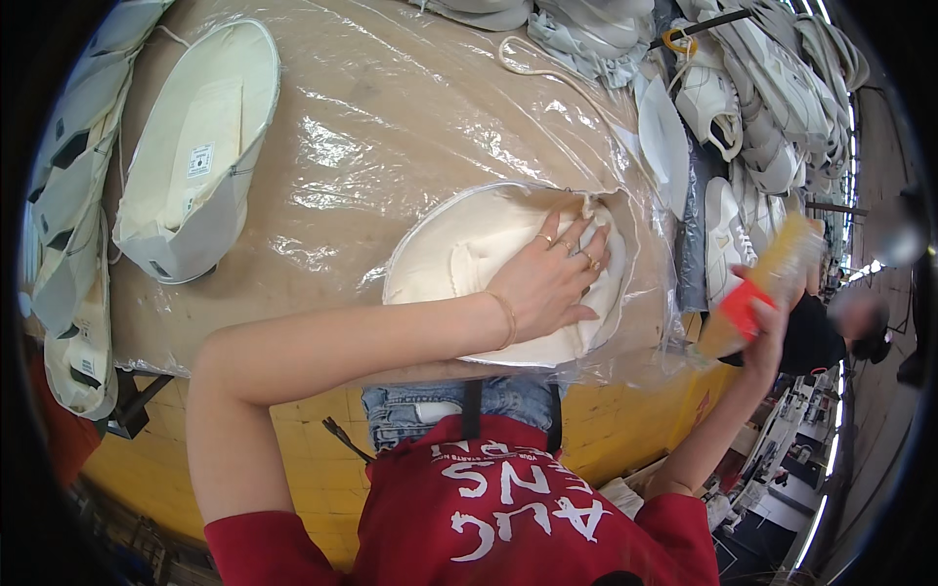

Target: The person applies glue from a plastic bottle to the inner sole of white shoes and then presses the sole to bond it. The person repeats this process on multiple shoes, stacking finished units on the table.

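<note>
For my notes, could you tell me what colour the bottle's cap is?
Red, on the yellowish bottle in the right hand; head view.

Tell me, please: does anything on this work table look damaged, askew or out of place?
Nothing looks damaged or spilled. The clear plastic sheet over the table is wrinkled. The left hand presses flat on a cream fabric piece; the right hand holds an orange and red bottle off the table edge.

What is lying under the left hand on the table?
Under the left hand lies a cream cloth bag, flat on the plastic-covered table. The palm hides the cloth beneath it, and whether anything is inside the bag cannot be seen.
</note>
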Demonstrator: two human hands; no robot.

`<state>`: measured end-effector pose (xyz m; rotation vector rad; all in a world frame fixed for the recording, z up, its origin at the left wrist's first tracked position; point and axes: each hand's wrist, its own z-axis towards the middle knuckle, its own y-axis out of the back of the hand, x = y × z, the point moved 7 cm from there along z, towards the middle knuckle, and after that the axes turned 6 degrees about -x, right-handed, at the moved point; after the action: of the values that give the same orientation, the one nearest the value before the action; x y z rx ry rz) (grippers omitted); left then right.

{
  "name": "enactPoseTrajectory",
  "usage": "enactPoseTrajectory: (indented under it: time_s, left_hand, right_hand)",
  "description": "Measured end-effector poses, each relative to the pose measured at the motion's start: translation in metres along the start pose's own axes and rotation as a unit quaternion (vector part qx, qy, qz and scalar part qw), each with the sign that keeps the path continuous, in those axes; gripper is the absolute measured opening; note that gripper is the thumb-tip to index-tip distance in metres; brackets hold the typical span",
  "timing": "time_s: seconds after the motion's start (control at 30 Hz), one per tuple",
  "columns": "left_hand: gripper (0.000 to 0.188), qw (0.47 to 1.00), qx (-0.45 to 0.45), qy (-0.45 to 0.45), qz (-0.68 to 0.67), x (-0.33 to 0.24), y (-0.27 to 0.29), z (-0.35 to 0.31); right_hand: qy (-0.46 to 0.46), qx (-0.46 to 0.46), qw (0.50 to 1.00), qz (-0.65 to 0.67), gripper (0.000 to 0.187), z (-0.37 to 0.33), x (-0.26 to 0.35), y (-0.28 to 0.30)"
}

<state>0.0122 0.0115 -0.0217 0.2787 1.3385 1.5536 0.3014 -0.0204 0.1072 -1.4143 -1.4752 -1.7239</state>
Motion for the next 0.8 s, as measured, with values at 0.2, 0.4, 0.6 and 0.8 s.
enactPoseTrajectory:
  time_s: [0.2,0.4,0.6,0.8]
  left_hand:
    - [0.065,1.0,-0.006,-0.003,0.003,0.0,0.001,0.0]
    - [0.064,0.997,0.078,-0.01,0.003,-0.002,-0.005,-0.002]
    - [0.063,0.996,0.086,-0.006,-0.017,0.0,-0.005,0.0]
    - [0.063,0.993,0.116,0.003,-0.007,-0.001,-0.019,-0.003]
  right_hand:
    - [0.365,-0.068,0.923,0.095,0.09,-0.047,0.115,-0.018]
    - [0.581,0.115,0.8,-0.091,0.05,-0.086,0.097,-0.171]
    - [0.659,0.224,0.684,-0.218,0.038,-0.06,0.071,-0.205]
    - [0.685,0.246,0.664,-0.175,0.042,-0.047,0.064,-0.207]
